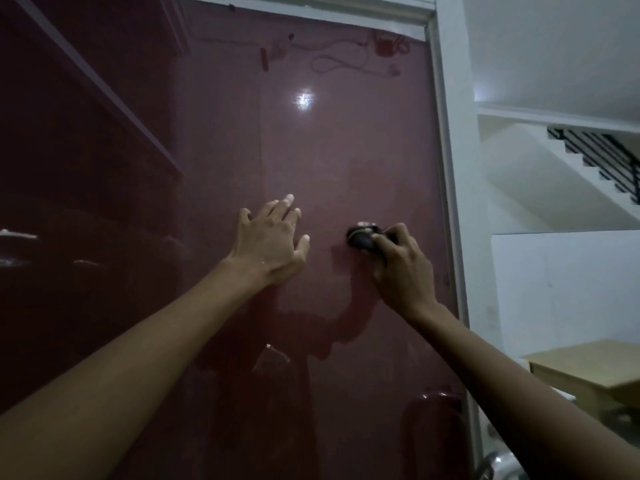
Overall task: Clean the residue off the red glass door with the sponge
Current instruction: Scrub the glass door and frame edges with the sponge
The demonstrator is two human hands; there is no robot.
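The red glass door (329, 140) fills most of the view, hazy with a dull film, and a darker wiped streak curves down below my right hand. My right hand (403, 268) grips a dark sponge (363, 237) and presses it against the glass at mid height, right of centre. My left hand (270, 244) lies flat on the glass just left of the sponge, its fingers spread and straight. A bright light spot reflects higher up on the door.
A white door frame (450, 168) runs down the door's right edge. Beyond it are a white wall, a staircase with a black railing (595, 157) and a light wooden table (588, 372). A metal handle (498, 462) shows at the bottom right.
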